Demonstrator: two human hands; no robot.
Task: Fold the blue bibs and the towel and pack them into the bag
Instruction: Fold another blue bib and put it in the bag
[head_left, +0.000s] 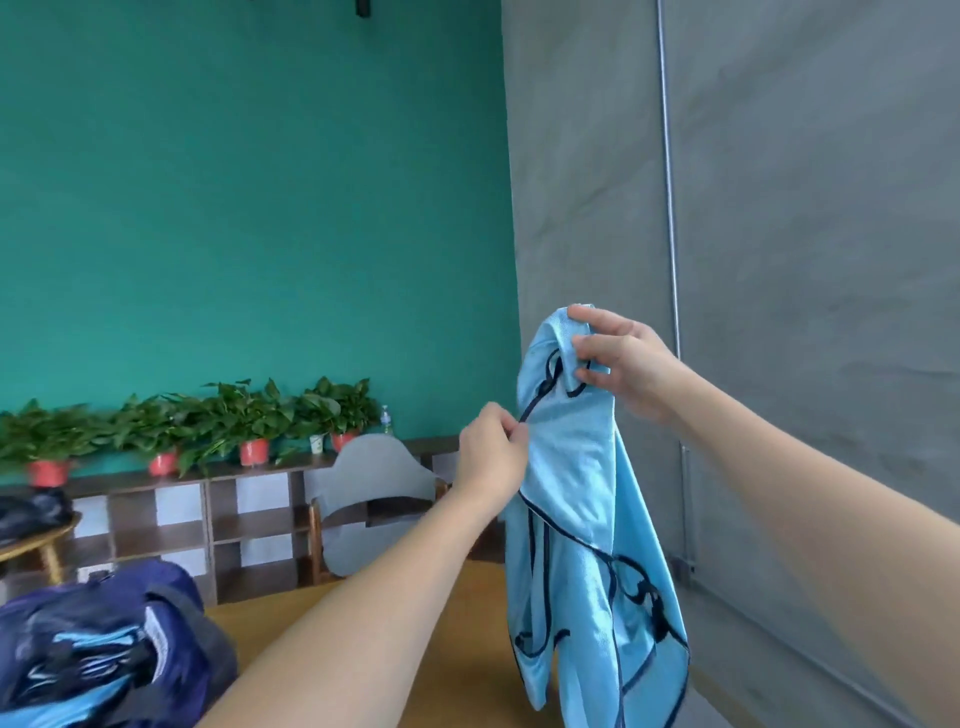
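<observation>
Light-blue, dark-trimmed bib (582, 499) hangs crumpled from both hands.

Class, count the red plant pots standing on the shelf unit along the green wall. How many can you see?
4 on the shelf unit: far left, next right, centre, and right, beyond a white cup. Leaves may hide more.

Bib (576, 467): light blue, dark navy trim. Bag (104, 639): navy, light blue cloth inside. Wall (249, 208): teal. Curtain (805, 208): grey. Plant pots (254, 451): red. Tabletop (415, 649): yellowish wood.
</observation>
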